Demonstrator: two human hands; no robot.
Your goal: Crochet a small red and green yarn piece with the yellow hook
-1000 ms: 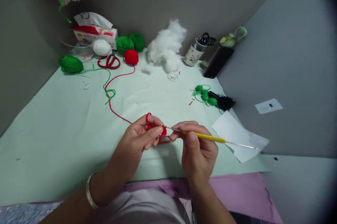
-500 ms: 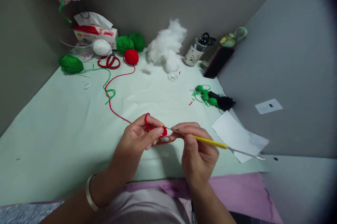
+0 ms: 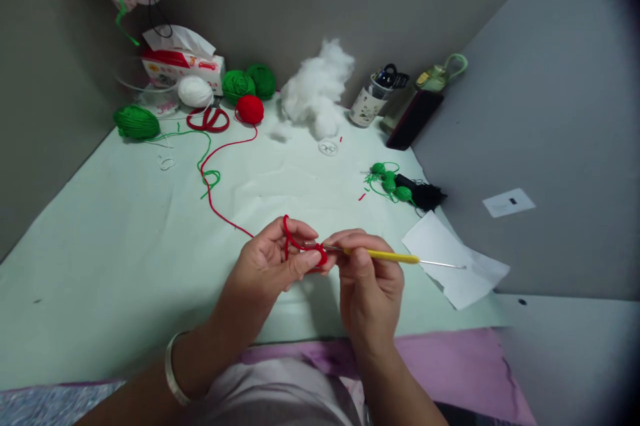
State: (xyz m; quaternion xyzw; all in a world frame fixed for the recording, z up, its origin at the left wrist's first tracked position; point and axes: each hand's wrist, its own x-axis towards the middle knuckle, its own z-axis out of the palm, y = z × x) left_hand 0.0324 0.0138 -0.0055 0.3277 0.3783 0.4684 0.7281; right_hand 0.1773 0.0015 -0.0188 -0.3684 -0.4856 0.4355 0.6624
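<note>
My left hand (image 3: 275,259) pinches a small piece of red crochet work (image 3: 320,255) between thumb and fingers, with red yarn (image 3: 287,231) looped over its index finger. In my right hand (image 3: 373,279) is a crochet hook (image 3: 393,256) with a yellow handle, held like a pen. Its metal tip passes into the red piece and points left toward the yarn on my index finger. A strand runs from there across the table to a red yarn ball (image 3: 249,109). My fingers hide part of the red piece.
Behind are green yarn (image 3: 137,122), a white ball (image 3: 195,91), red-handled scissors (image 3: 208,120), a tissue box (image 3: 205,71) and white stuffing (image 3: 315,93). To the right are a pen cup (image 3: 369,105), a phone (image 3: 416,119), green crocheted pieces (image 3: 390,181) and white paper (image 3: 445,266).
My right hand and the crochet hook have moved slightly left, and the hook lies more level. Its tip has gone through the red piece toward the yarn on my left index finger.
</note>
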